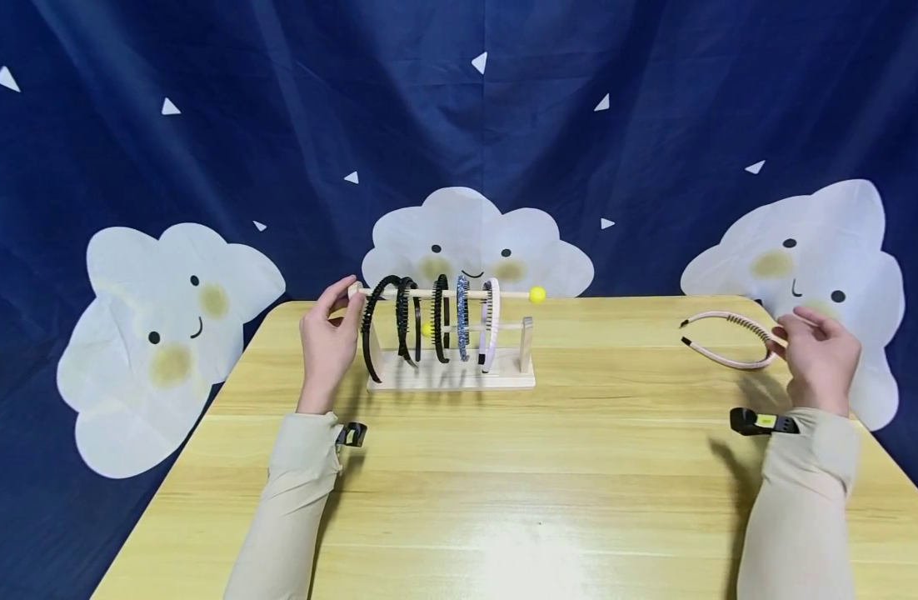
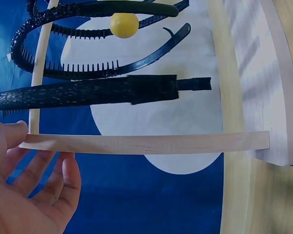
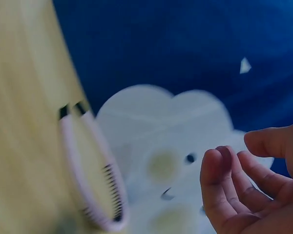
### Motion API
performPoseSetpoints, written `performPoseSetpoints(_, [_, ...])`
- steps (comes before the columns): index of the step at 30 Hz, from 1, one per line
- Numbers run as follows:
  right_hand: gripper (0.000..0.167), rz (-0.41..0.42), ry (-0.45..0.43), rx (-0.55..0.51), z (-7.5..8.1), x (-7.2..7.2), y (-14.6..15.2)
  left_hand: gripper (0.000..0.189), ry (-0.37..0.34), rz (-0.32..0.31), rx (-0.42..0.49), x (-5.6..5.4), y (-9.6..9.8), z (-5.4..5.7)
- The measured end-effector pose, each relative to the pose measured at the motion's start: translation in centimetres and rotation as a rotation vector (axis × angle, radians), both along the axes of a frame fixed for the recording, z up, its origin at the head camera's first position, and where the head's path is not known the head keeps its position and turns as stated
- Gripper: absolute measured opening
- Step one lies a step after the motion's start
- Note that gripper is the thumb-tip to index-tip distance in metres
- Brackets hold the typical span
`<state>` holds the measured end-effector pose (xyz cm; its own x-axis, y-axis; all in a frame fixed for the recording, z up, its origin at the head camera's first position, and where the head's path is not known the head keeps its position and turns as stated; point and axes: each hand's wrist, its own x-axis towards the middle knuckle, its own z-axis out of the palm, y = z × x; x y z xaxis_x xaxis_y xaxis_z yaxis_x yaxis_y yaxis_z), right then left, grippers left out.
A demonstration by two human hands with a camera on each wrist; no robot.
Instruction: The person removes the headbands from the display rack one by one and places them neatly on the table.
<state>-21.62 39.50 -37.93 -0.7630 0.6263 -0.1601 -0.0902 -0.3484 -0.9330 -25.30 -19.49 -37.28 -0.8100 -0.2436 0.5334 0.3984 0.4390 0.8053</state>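
My left hand [image 1: 330, 337] pinches the top of the left upright [image 2: 146, 144] of a wooden headband stand [image 1: 459, 382], thumb on one side and fingers on the other. Several headbands hang over its upper rod: black ones, among them a black headband [image 2: 83, 92] nearest this hand, a blue glittery headband [image 1: 462, 321] and a pale pink headband [image 1: 492, 325]. On the right of the table lies another pale pink headband [image 1: 717, 364] with black tips and comb teeth. Beside its curved end is my right hand [image 1: 822, 354], fingers loosely bent; in the right wrist view they hold nothing.
A yellow ball [image 1: 537, 294] caps the upper rod's right end, and a second yellow ball [image 2: 124, 25] sits on the lower rod. The stand stands near the back of the wooden table [image 1: 579, 475]. Behind hangs a dark blue curtain [image 1: 459, 100] with white clouds.
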Motion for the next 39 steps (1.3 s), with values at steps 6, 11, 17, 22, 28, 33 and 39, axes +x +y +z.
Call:
performPoseSetpoints(6, [0.021,0.01,0.106,0.097,3.0,0.4,-2.8,0.032,0.012,-0.004,0.01,-0.1,-0.1,-0.1])
performPoseSetpoints(11, [0.019,0.037,0.19,0.137,5.1,0.8,-5.4,0.031,0.014,0.003,0.001,-0.1,-0.2,-0.3])
performPoseSetpoints(17, [0.02,0.076,0.293,0.268,6.7,1.4,-9.0,0.032,0.018,-0.008,0.007,-0.2,-0.2,-0.3])
performPoseSetpoints(22, [0.022,0.136,0.343,0.406,7.4,1.8,-12.3,0.033,0.014,-0.018,0.015,-0.2,-0.1,-0.2])
performPoseSetpoints(28, [0.03,0.195,0.259,0.718,7.5,1.8,-15.9,0.032,0.025,-0.017,0.014,-0.4,-0.1,-0.4])
performPoseSetpoints(33, [0.035,0.249,0.281,0.798,7.4,1.6,-18.5,0.032,0.023,-0.015,0.01,-0.3,-0.1,-0.3])
performPoseSetpoints(39, [0.035,0.302,0.324,0.847,7.5,1.9,-21.7,0.032,0.023,-0.016,0.011,-0.2,-0.1,-0.3])
